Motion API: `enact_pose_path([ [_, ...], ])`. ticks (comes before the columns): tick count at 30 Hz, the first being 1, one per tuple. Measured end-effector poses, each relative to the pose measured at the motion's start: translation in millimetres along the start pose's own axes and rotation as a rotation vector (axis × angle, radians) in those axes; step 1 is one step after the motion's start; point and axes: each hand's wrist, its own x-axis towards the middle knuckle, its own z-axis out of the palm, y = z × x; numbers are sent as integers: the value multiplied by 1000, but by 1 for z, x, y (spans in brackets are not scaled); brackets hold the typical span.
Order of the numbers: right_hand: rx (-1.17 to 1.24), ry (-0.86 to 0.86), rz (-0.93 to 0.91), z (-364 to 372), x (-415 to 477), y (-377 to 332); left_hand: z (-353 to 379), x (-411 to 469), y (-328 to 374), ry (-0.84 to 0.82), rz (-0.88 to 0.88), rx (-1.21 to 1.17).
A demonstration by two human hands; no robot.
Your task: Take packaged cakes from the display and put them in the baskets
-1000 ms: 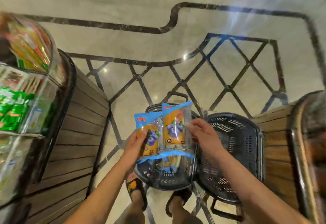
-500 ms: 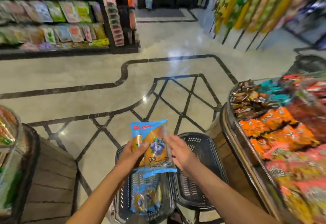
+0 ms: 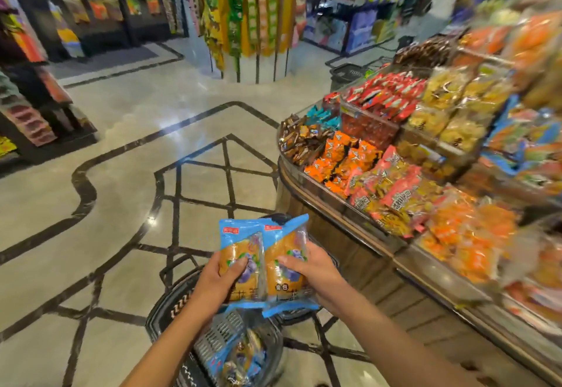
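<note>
Display counter ran down my right side, heaped with bagged snacks. A black basket sat on the floor directly below the view, with at least one blue pack lying in it. Two cakes were held upright, side by side, above that basket. The left packaged cake was in the left hand and the right packaged cake in the right hand. Both sets of fingers were curled round the pack middles, thumbs on the front film.

My read: the packs are light and soft, the film is slippery, and the cake squashes easily. I'd grip across the middle with light pressure, or by the flat sealed ends. I'd lower them in, not drop or squeeze.
</note>
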Motion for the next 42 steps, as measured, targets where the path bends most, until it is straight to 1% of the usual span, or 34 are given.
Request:
enact_pose_path([
  [3, 168, 150, 7, -48, -34, 0, 36, 0, 8, -86, 66, 78],
  [5, 252, 267, -36, -79, -59, 2, 67, -3, 12, -160, 97, 97],
  [8, 330, 428, -120, -124, -105, 6, 116, -14, 17, -286, 118, 62],
  [14, 426, 691, -215, -217, -222, 22, 247, -60, 16, -562, 148, 52],
  [19, 484, 851, -241, -290, -328, 44, 365, -118, 7, -745, 178, 88],
  [25, 513, 912, -300, -360, -431, 74, 482, -185, -10, -897, 161, 118],
  [30, 514, 970, -264, -403, -477, 93, 550, -212, -22, -966, 97, 153],
  [33, 530, 1024, -203, -431, -490, 104, 586, -216, -26, -973, 64, 184],
  [36, 549, 1032, -171, -463, -495, 109, 621, -212, -28, -957, 49, 218],
  [42, 529, 1022, -113, -538, -484, 98, 692, -177, -20, -914, 104, 236],
])
